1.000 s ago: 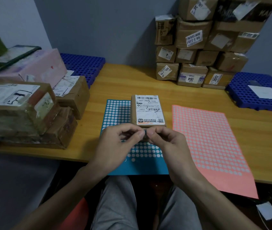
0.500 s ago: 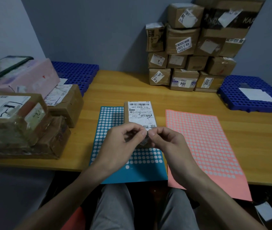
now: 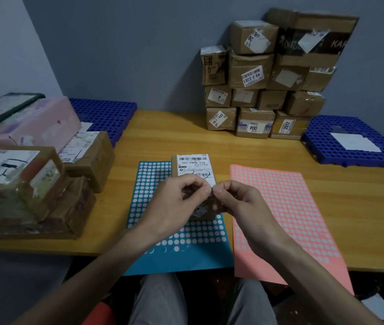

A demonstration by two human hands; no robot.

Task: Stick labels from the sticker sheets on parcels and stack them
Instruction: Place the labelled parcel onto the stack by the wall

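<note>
free: bare table [image 3: 350, 195] right | blocked: left parcels [image 3: 34, 184], rear stack [image 3: 268, 85]

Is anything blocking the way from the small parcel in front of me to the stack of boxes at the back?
Nothing visible does. Only bare table lies between the small parcel and the stack of boxes; the pink sticker sheet lies flat to the right.

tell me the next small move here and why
Probably bring the label down onto the parcel and press it flat. The left hand and right hand pinch a tiny sliver, likely a peeled dot, fingertip to fingertip over the parcel, which lies on the blue sticker sheet.
</note>
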